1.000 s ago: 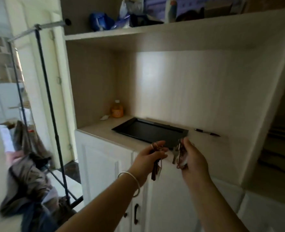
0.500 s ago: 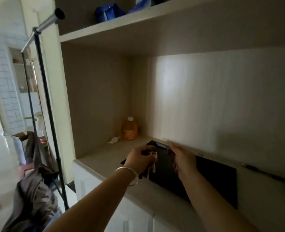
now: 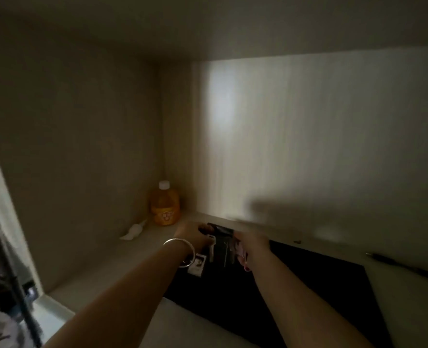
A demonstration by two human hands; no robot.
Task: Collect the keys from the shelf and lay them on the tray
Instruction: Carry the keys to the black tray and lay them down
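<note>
A flat black tray lies on the pale wooden shelf, filling its lower right. Both my hands are over the tray's far left corner. My left hand, with a silver bangle on the wrist, grips a bunch of keys whose pale blades hang down, with a small white tag below them. My right hand pinches the same bunch from the right, where a ring and a pinkish fob dangle. The picture is dim and blurred, so whether the keys touch the tray is unclear.
An orange juice bottle with a white cap stands in the back left corner, with a crumpled white scrap in front of it. A dark pen lies right of the tray by the back wall. A black pole and clothes stand at far left.
My head has moved in close under the upper shelf, so the view is darker. Both hands with the keys have gone from in front of the cabinet to over the tray's far left corner.
</note>
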